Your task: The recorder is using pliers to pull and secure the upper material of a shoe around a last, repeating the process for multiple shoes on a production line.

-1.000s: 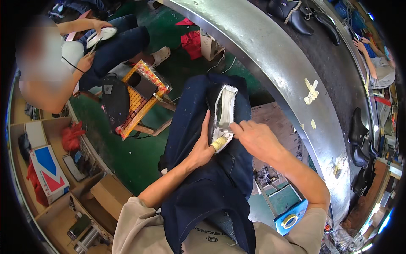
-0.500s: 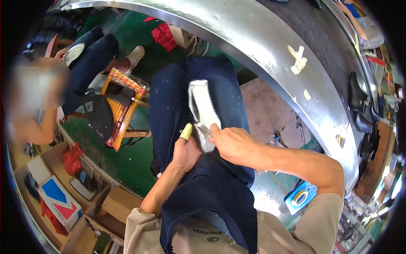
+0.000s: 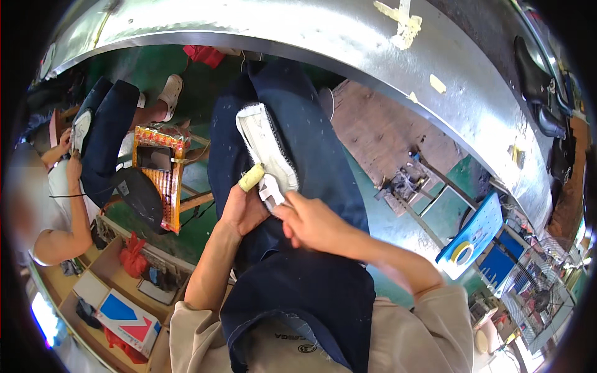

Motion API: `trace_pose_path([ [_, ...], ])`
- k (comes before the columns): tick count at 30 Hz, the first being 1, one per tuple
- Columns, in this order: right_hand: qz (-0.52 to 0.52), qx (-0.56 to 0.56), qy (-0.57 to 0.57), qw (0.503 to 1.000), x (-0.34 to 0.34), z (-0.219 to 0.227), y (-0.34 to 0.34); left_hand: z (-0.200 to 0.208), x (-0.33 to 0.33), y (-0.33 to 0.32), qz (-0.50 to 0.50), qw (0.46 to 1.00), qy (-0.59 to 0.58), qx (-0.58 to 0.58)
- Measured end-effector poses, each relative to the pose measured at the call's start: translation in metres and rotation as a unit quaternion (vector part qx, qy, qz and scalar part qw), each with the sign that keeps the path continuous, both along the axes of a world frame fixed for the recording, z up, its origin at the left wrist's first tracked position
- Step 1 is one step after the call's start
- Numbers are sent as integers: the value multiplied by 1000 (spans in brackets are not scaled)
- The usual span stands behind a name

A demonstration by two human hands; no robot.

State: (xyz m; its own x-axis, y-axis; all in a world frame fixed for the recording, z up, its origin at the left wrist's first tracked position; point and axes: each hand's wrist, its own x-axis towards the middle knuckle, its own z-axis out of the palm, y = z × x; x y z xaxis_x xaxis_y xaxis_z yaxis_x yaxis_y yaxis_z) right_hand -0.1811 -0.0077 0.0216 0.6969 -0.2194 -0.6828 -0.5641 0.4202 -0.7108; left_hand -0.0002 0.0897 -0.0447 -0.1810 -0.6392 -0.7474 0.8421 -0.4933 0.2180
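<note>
A long white shoe upper (image 3: 267, 140) with a fringed, stitched-looking edge lies over my dark blue lap. Its far end tilts to the left. My left hand (image 3: 239, 211) grips the near end from the left, fingers partly underneath. A yellow wrap (image 3: 252, 178) covers the left thumb, which rests on the upper's edge. My right hand (image 3: 314, 225) is closed in a pinch against the right side of the near end. Whatever is between its fingertips is too small or hidden to make out.
A metal-edged bench (image 3: 348, 37) curves across the front. At left, a co-worker holds a white shoe piece (image 3: 81, 127) beside a bamboo stool (image 3: 165, 196) bearing a phone. Compartments with a printed box (image 3: 127, 323) stand lower left. A blue board (image 3: 476, 230) and fan (image 3: 541, 298) are at right.
The upper has swung so its far end points more to the left. My right hand has drawn back from inside it to its near edge. The whole view has shifted.
</note>
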Motion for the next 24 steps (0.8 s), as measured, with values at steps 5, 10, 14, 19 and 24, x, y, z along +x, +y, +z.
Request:
trace_pose_path([
  [5, 174, -309, -44, 934, -16, 12, -35, -2, -25, 1, 130, 984, 73, -94],
  [10, 322, -485, 6, 813, 13, 24, -42, 9, -49, -7, 171, 984, -42, 29],
  [14, 255, -454, -16, 854, 20, -11, -28, -16, -37, 10, 221, 971, 50, -73],
  [19, 116, -343, -22, 932, 9, -36, 6, -10, -14, 2, 137, 989, 27, -50],
  [24, -31, -62, 34, 997, -1, -15, 13, -4, -8, -3, 47, 998, -20, 31],
])
